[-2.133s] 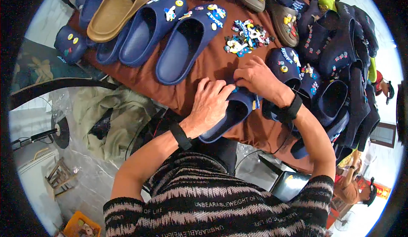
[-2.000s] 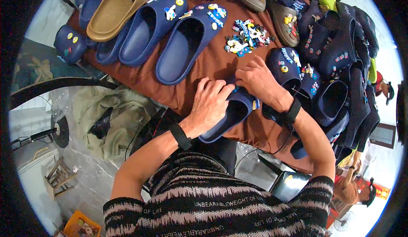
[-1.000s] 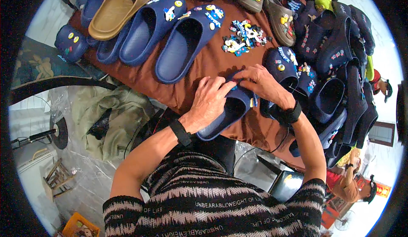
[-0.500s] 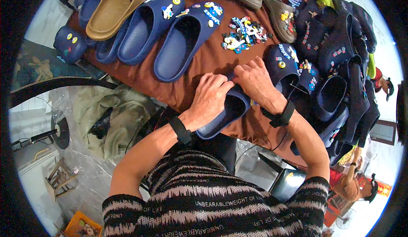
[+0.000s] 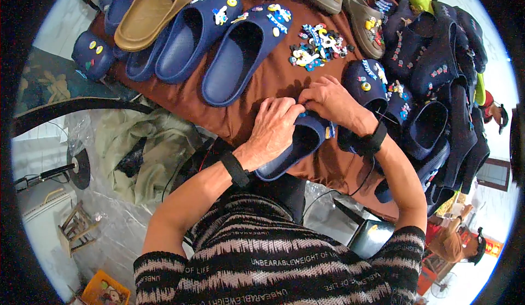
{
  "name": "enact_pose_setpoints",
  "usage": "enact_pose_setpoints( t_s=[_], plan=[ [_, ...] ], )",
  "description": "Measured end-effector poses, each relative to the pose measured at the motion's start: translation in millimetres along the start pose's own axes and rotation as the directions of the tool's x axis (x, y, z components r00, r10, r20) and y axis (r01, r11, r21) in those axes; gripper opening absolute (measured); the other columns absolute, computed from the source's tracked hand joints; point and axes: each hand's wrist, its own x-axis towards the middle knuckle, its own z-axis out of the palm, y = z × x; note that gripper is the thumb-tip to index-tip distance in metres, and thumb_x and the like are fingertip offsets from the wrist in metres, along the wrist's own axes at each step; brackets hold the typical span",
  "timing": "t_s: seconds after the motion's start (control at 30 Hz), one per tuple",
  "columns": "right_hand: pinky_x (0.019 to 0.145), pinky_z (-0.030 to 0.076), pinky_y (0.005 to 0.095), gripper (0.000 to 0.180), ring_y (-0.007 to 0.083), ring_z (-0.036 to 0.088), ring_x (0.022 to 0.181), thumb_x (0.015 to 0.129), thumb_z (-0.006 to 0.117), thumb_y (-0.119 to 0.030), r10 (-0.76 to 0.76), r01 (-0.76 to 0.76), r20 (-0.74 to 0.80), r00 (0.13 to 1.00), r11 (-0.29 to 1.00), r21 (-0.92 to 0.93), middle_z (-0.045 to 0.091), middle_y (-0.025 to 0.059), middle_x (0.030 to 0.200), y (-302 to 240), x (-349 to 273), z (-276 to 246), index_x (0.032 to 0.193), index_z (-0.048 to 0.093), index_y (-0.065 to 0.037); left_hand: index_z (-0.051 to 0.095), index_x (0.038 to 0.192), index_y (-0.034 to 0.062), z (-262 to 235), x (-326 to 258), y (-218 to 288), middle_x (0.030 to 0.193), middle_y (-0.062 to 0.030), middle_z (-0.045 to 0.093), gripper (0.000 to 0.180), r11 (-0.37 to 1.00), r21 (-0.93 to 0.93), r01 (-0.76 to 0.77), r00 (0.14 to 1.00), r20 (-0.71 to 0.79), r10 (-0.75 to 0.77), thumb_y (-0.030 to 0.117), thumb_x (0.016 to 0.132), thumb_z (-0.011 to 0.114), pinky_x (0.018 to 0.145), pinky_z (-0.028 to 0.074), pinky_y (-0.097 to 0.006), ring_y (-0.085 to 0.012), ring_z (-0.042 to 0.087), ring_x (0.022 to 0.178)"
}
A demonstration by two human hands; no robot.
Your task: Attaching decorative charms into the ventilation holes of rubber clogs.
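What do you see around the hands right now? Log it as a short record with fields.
Left hand: gripping the blue shoe by its side
Right hand: bent at that shoe's front end; what its fingertips hold is hidden
Charms: loose pile on the brown cloth, beyond the hands
Left of pile: tan shoe among blue ones
Right of pile: dark shoes crowded together, several decorated

Brightly lit across the middle, with soft shadows on brown cloth (image 5: 276, 67); washed pale at far right, bent toward the rim, grainy in black corners.
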Motion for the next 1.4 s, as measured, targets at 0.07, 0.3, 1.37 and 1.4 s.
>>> enact_pose_setpoints(
  t_s=[0.07, 0.3, 1.37, 1.4],
  plan=[
    [0.1, 0.043, 0.0489, 0.018, 0.0319, 0.06, 0.11, 0.088, 0.066, -0.018, 0.023, -0.024, -0.021, 1.0, 0.997, -0.076, 0.069, 0.0075, 0.099, -7, 0, 5, 0.105, 0.071, -0.017, 0.059, 0.118, 0.0059, -1, 1, -1, 0.118, -0.0133, 0.056, 0.044, 0.998, 0.044, -0.049, 0.999, -0.003, 0.049, -0.003, 0.075, 0.067, 0.102, 0.039, -0.047, -0.0361, 0.052, 0.115],
    [0.097, 0.047, 0.0466, 0.017, 0.0339, 0.063, 0.105, 0.092, 0.061, -0.018, 0.068, -0.059, -0.048, 0.996, 0.983, 0.176, 0.071, 0.0129, 0.101, 7, 1, 2, 0.106, 0.067, -0.011, 0.058, 0.121, 0.003, -7, -1, 2, 0.117, -0.0146, 0.058, 0.048, 0.999, -0.034, -0.014, 1.0, -0.024, 0.013, -0.002, 0.075, 0.069, 0.102, 0.041, -0.047, -0.0368, 0.054, 0.115],
    [0.094, 0.044, 0.0469, 0.015, 0.0354, 0.062, 0.101, 0.092, 0.063, -0.015, 0.082, -0.054, -0.161, 0.983, 0.984, 0.171, 0.068, 0.0136, 0.097, 0, -13, 2, 0.102, 0.07, -0.009, 0.063, 0.121, 0.0021, -60, -7, -19, 0.119, -0.0204, 0.062, 0.029, 0.981, -0.178, 0.076, 0.989, -0.111, -0.097, 0.014, 0.094, 0.06, 0.099, 0.049, -0.042, -0.0379, 0.06, 0.113],
    [0.091, 0.046, 0.0465, 0.014, 0.0365, 0.063, 0.098, 0.091, 0.063, -0.013, 0.109, -0.07, -0.217, 0.97, 0.981, 0.182, 0.068, 0.0149, 0.096, -1, -15, 0, 0.102, 0.07, -0.008, 0.064, 0.118, 0.0014, -66, -11, -29, 0.115, -0.0198, 0.063, 0.026, 0.973, -0.191, 0.13, 0.978, -0.137, -0.157, 0.012, 0.095, 0.058, 0.096, 0.05, -0.042, -0.0373, 0.062, 0.11]
  ],
)
